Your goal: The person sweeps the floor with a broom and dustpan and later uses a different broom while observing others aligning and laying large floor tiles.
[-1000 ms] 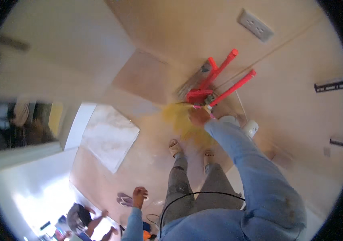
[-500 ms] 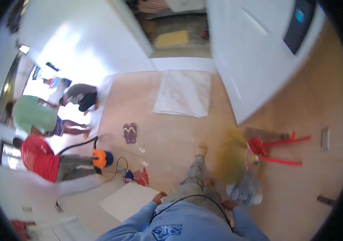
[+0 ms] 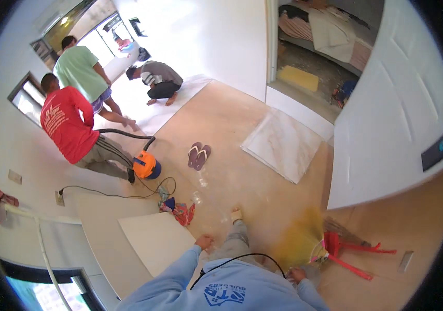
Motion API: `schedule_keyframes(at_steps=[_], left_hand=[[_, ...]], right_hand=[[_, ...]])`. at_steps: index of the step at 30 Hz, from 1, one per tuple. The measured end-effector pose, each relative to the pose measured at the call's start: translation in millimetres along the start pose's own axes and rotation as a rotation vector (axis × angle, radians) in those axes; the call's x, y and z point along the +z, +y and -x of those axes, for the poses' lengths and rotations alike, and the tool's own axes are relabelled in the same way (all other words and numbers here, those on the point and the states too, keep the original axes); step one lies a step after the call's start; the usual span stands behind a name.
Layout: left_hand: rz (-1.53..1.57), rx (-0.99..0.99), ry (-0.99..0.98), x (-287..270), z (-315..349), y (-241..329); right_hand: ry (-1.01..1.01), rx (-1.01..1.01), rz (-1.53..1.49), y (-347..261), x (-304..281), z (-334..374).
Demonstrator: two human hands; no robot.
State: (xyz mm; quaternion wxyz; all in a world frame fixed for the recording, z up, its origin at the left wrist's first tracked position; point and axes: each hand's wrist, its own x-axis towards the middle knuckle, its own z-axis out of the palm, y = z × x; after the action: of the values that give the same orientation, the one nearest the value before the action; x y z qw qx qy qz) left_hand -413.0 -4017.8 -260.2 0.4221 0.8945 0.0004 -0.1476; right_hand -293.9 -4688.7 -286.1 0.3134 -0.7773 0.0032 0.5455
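Observation:
My left hand (image 3: 204, 241) hangs beside my left thigh, fingers loosely bent and slightly apart, nothing seen in it. Low by my right hip is my right hand (image 3: 298, 273), relaxed, also with nothing visible in it. A clear plastic container (image 3: 313, 273), partly hidden by my sleeve, is right next to it. Just beyond lies a broom with yellow bristles (image 3: 302, 238), blurred, beside a red dustpan (image 3: 331, 242) with red handles. A pale flat board (image 3: 156, 243) lies on the floor left of my left hand. My bare foot (image 3: 236, 214) is on the floor ahead.
Purple flip-flops (image 3: 199, 156) and crumpled cloths (image 3: 182, 212) lie ahead-left. Marble-patterned sheets (image 3: 284, 145) lie near a doorway with an open white door (image 3: 387, 103). At left, a person in red (image 3: 68, 124) stands by an orange vacuum (image 3: 146, 165); its cord (image 3: 112, 195) crosses the floor. Others are beyond.
My view has swung to the right-to-left, so the room sits farther right. The person in green now stands more upright. Both my hands stay low at my sides.

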Motion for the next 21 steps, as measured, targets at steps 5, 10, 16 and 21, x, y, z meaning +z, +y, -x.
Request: schedule_keyframes(at_steps=[5,10,16,21], left_hand=[[0.928,-0.855,0.117,-74,-56,21],[1.248,-0.736,0.152,-111,-37,-72],[1.34,-0.879,0.228,-182,-53,-127],[1.127,-0.927,0.535,-266,-69,-127]], right_hand=[[-0.023,0.059,0.175,-148,-42,-47],[0.058,0.254,-0.267,-352,-53,-76],[0.094,0.172,-0.244,-494,-109,-123],[0.095,0.167,-0.195,-546,-127,-149]])
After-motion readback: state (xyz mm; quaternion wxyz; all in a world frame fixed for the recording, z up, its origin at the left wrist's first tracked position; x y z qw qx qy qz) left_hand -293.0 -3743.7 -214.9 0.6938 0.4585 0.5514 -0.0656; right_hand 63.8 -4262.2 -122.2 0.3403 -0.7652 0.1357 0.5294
